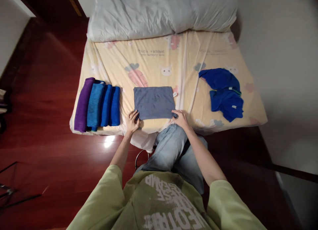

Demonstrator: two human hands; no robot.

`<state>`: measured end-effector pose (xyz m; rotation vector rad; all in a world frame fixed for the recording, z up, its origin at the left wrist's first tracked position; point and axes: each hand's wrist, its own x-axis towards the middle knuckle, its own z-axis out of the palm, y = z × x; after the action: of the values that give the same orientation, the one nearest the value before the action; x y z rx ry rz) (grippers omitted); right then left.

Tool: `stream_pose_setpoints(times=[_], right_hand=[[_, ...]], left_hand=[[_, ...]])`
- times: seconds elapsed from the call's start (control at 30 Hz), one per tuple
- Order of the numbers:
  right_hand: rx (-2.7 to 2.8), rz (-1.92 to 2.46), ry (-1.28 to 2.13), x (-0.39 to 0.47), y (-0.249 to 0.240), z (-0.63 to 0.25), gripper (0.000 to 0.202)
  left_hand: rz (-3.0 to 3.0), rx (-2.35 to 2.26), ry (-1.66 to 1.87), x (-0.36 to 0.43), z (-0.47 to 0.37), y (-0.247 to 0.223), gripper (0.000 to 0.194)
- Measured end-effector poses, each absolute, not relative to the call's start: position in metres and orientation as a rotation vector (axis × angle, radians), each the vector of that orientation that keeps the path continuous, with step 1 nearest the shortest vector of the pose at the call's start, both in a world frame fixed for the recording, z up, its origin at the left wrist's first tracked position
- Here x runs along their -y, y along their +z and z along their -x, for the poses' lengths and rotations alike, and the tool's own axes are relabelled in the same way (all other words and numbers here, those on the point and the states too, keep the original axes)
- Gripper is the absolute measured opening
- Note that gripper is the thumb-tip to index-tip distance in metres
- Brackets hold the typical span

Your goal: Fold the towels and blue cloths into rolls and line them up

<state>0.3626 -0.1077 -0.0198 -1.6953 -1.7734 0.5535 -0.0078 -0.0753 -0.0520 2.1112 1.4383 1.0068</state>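
Observation:
A grey-blue towel [154, 102] lies flat as a rectangle on the bed before me, a small white tag sticking out at its right edge. My left hand [132, 121] is at its near left corner, thumb and fingers closed on the edge. At the near right corner, my right hand [180, 118] pinches the cloth in the same way. Left of the towel, narrow folded towels lie side by side: a purple one [84, 104], a lighter blue one [95, 106] and darker blue ones [114, 106]. Crumpled blue towels [225, 94] with small tags lie to the right.
The bed [159, 69] has a yellow sheet printed with carrots and rabbits. A large pale bundle of bedding [161, 13] spans its far end. A wall [280, 74] rises on the right. Dark thin legs of a stand [11, 190] show on the floor at lower left.

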Motion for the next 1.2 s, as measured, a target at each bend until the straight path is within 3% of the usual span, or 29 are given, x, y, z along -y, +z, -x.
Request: stream_pose_setpoints(times=[0.4, 0.77, 0.93, 1.2], right_hand=[[1.953, 1.726, 0.473, 0.105, -0.013, -0.359, 0.059], [1.905, 1.809, 0.416, 0.105, -0.016, -0.360, 0.063], [1.883, 1.803, 0.390, 0.104, -0.017, -0.360, 0.057], [1.766, 1.867, 0.292, 0.105, -0.008, -0.357, 0.031]], left_hand=[[-2.152, -1.401, 0.935, 0.070, 0.011, -0.053, 0.064], [-1.962, -1.382, 1.080, 0.069, 0.013, -0.059, 0.042], [-1.932, -1.339, 1.157, 0.067, 0.013, -0.059, 0.042], [-1.681, -1.566, 1.183, 0.068, 0.012, -0.067, 0.028]])
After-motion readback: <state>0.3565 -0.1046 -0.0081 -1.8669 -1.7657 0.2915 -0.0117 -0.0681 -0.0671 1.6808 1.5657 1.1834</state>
